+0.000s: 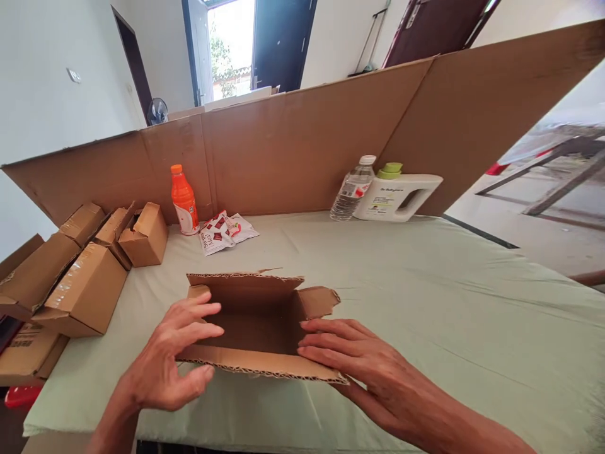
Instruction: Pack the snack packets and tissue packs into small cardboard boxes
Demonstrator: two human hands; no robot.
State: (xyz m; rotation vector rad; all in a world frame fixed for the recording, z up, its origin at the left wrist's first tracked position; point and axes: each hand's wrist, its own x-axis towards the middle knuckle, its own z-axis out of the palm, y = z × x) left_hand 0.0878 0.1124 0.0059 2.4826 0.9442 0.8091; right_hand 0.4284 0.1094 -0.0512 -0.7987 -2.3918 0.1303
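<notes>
In the head view, the open carton [255, 331] rests on the green-covered table [435, 302]. At the carton's left end, the left hand [165, 353] is spread, thumb apart from fingers; at its right end, the right hand [363, 359] lays fingers over the edge, grip undeterminable. Beyond the carton stand an orange bottle [183, 202] and a clear bottle [352, 192].

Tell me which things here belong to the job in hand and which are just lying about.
In hand:
- open box, right fingers at its right end, left fingers at its left

Apparently lying about:
- orange bottle
- packets
- water bottle
- white jug
- other boxes (possibly related, but untouched)
</notes>
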